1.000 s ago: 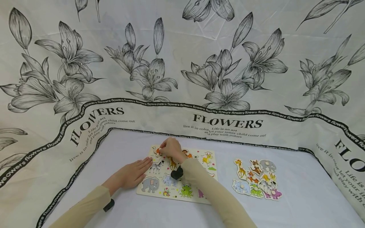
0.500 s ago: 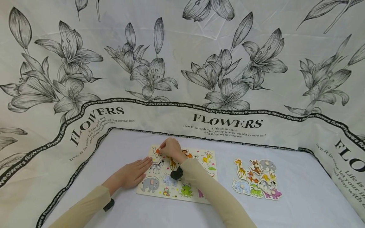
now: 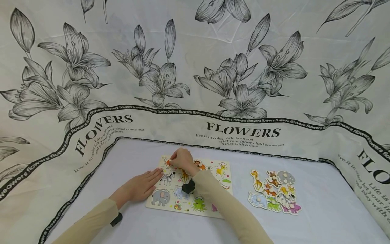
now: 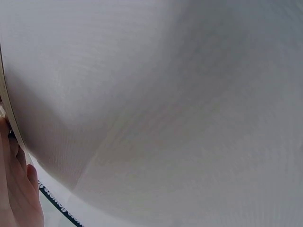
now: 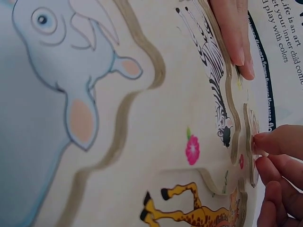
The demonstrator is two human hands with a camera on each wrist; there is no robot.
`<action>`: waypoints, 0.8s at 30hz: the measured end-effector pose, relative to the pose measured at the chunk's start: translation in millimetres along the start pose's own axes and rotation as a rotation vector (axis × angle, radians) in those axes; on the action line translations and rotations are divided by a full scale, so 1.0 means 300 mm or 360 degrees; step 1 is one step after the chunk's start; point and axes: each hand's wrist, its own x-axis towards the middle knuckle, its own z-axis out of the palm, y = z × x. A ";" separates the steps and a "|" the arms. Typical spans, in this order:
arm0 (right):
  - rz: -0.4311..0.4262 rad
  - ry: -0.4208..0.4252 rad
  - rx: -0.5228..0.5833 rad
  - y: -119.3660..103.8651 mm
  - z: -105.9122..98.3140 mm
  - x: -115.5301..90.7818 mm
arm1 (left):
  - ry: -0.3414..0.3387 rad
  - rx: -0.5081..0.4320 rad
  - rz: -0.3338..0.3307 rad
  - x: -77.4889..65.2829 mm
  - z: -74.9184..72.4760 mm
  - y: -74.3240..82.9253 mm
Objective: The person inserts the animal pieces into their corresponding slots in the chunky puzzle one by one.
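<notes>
Here, flowered drape (image 3: 195, 88) at twelve o'clock, white tabletop (image 3: 170, 232); right hand (image 3: 184, 161) pinches a piece (image 3: 168, 162), left hand (image 3: 140, 186) flat at board's (image 3: 187, 203) nine.

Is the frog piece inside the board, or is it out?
Out: the frog piece lies among other pieces, beside the board and apart from it.

Cream animal puzzle board (image 3: 187, 203), lying flat, orange piece (image 3: 167, 163) (partly covered), far left corner
</notes>
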 end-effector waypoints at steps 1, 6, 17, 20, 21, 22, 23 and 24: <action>0.0000 0.0003 0.0003 0.001 0.002 0.000 | -0.0001 -0.0001 -0.0001 0.000 0.000 0.000; -0.0009 0.0016 -0.0004 0.005 0.006 -0.001 | -0.0008 0.0000 -0.0006 0.001 0.005 0.000; -0.0114 0.0014 0.0083 0.021 -0.008 -0.013 | 0.0003 0.0019 0.0000 0.002 0.007 0.001; -0.0140 0.0021 0.0115 0.032 -0.009 -0.013 | -0.0006 0.0015 -0.0002 0.003 0.010 0.000; -0.0139 0.0021 0.0130 0.033 -0.011 -0.015 | -0.0011 0.0012 -0.0005 0.004 0.011 -0.001; -0.0132 0.0025 0.0146 0.036 -0.012 -0.015 | -0.0015 0.0009 -0.0006 0.004 0.013 -0.002; -0.0118 0.0026 0.0165 0.038 -0.012 -0.015 | -0.0022 0.0007 -0.0011 0.005 0.016 -0.003; -0.0105 0.0029 0.0183 0.040 -0.011 -0.016 | -0.0024 0.0005 -0.0012 0.005 0.017 -0.004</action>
